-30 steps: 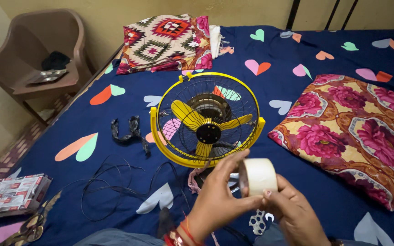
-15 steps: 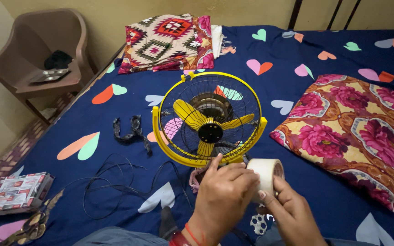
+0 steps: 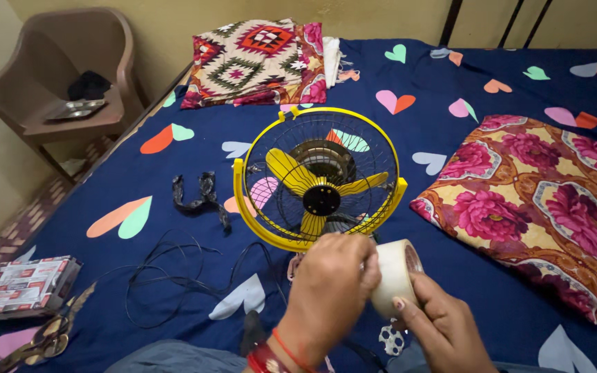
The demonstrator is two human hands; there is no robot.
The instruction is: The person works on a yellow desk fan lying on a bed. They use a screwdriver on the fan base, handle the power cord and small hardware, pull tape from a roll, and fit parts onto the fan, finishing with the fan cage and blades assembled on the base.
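A roll of pale tape (image 3: 396,273) is held between both hands at the bottom middle. My left hand (image 3: 328,293) covers its left side with fingers bent over the rim. My right hand (image 3: 443,328) grips it from below and the right. Just beyond the hands lies a small yellow table fan (image 3: 319,181) with a black wire guard, face up on the dark blue bedsheet (image 3: 174,207) with coloured hearts.
Black cable (image 3: 174,280) loops left of the hands, near a black strap (image 3: 202,197). A flat printed box (image 3: 22,287) and scissors (image 3: 43,338) lie at the lower left. A floral pillow (image 3: 540,200) is right, a patterned pillow (image 3: 257,62) behind, a brown plastic chair (image 3: 63,76) far left.
The roll of tape has dropped slightly and tilted, and my left hand has closed further over it. The view has shifted a little; the fan has not moved.
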